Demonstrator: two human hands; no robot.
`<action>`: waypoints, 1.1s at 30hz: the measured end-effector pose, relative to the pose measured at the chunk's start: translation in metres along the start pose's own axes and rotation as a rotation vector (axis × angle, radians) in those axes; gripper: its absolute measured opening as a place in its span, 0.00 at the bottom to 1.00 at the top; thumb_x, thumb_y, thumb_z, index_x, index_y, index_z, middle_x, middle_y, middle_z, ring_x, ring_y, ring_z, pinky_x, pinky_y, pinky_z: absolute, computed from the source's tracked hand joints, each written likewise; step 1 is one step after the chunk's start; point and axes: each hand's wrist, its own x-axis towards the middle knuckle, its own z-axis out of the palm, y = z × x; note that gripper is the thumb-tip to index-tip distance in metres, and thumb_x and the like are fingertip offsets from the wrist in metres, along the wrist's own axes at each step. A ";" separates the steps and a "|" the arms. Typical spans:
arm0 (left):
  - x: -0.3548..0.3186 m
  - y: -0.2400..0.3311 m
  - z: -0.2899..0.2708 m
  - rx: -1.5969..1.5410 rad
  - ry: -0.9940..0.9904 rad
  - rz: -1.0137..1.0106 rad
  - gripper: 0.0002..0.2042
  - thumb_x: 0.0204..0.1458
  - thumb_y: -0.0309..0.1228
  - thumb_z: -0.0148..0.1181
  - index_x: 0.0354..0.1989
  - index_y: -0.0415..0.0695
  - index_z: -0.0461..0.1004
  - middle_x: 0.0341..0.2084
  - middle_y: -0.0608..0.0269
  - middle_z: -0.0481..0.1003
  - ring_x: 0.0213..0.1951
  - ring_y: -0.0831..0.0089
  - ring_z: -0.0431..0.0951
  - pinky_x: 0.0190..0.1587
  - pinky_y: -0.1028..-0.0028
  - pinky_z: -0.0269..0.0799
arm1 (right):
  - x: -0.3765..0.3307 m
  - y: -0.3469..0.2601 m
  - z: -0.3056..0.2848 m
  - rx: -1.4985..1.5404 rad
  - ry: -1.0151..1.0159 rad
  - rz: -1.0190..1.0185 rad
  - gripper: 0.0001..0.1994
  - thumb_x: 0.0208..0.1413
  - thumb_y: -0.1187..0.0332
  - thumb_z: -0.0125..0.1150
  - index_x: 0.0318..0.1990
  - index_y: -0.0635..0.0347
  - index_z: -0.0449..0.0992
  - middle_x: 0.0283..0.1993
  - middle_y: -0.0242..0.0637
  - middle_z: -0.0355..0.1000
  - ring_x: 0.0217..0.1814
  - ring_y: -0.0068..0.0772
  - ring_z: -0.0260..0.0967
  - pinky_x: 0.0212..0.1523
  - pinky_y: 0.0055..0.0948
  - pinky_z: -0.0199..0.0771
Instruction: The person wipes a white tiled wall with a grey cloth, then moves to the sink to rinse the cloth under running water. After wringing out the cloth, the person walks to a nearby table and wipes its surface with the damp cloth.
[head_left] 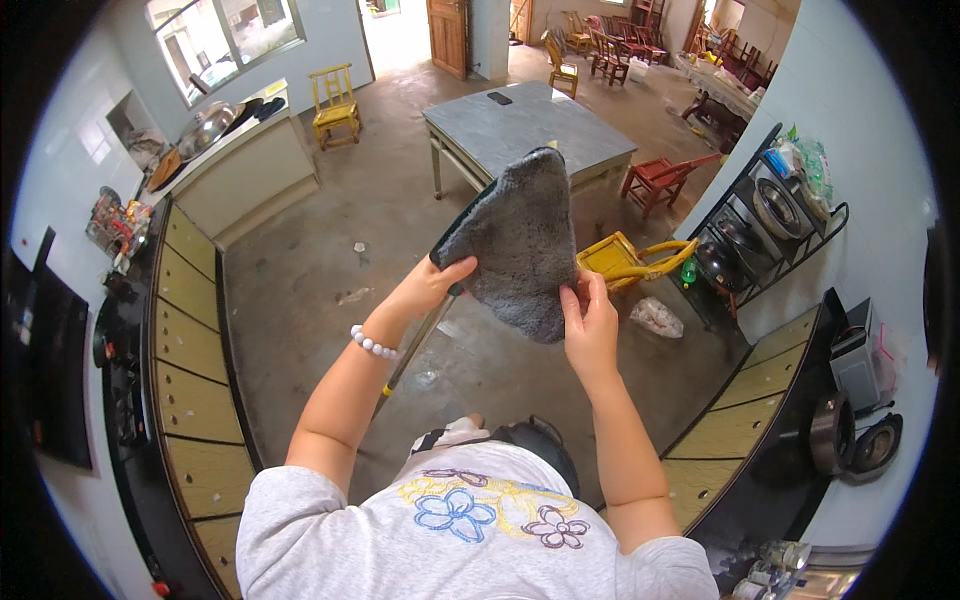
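A triangular mop head with a grey fluffy pad (520,245) is raised in front of me, its pad side facing me. My left hand (440,285) grips its left edge, thumb over the pad, the other fingers hidden behind. At the lower right edge, my right hand (590,320) pinches the pad between thumb and fingers. The mop's pole (412,348) slants down from behind the head, past my left forearm, toward my body. A white bead bracelet is on my left wrist.
Beyond the mop stands a grey-topped table (530,120) with a phone (499,98) on it. A yellow chair (625,262) and a plastic bag (657,318) are to the right, near a black pot rack (765,215). Cabinets (195,375) line both sides.
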 end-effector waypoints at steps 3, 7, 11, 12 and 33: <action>-0.011 0.005 0.009 0.012 -0.055 -0.070 0.17 0.57 0.40 0.53 0.50 0.43 0.69 0.39 0.73 0.71 0.39 0.80 0.66 0.39 0.77 0.65 | -0.011 0.034 0.000 -0.114 -0.003 0.099 0.12 0.55 0.69 0.57 0.44 0.60 0.64 0.27 0.41 0.68 0.28 0.37 0.70 0.31 0.30 0.68; -0.024 0.015 0.024 0.055 -0.002 -0.185 0.21 0.59 0.44 0.50 0.53 0.41 0.66 0.42 0.72 0.70 0.44 0.77 0.66 0.45 0.74 0.64 | -0.021 0.062 -0.008 0.036 -0.051 0.146 0.17 0.54 0.63 0.60 0.46 0.58 0.61 0.29 0.35 0.66 0.29 0.30 0.67 0.33 0.28 0.68; -0.025 -0.007 0.027 -0.134 0.012 0.042 0.20 0.60 0.41 0.49 0.54 0.40 0.66 0.45 0.70 0.70 0.46 0.76 0.66 0.51 0.73 0.62 | -0.005 0.044 -0.016 0.283 -0.089 0.017 0.27 0.52 0.55 0.62 0.53 0.60 0.59 0.41 0.34 0.66 0.42 0.26 0.65 0.43 0.25 0.67; -0.023 -0.006 0.030 -0.066 0.010 0.013 0.20 0.60 0.41 0.49 0.54 0.40 0.65 0.46 0.70 0.70 0.47 0.77 0.66 0.51 0.73 0.62 | 0.004 0.035 -0.017 0.329 -0.066 -0.022 0.29 0.52 0.54 0.62 0.55 0.60 0.59 0.43 0.35 0.66 0.45 0.27 0.65 0.45 0.25 0.66; 0.047 -0.002 -0.223 0.515 0.583 0.473 0.21 0.45 0.39 0.64 0.45 0.40 0.71 0.38 0.59 0.71 0.43 0.66 0.71 0.45 0.70 0.66 | 0.196 -0.044 0.312 0.158 -0.035 0.044 0.20 0.48 0.55 0.67 0.29 0.63 0.67 0.26 0.32 0.66 0.30 0.23 0.61 0.34 0.27 0.65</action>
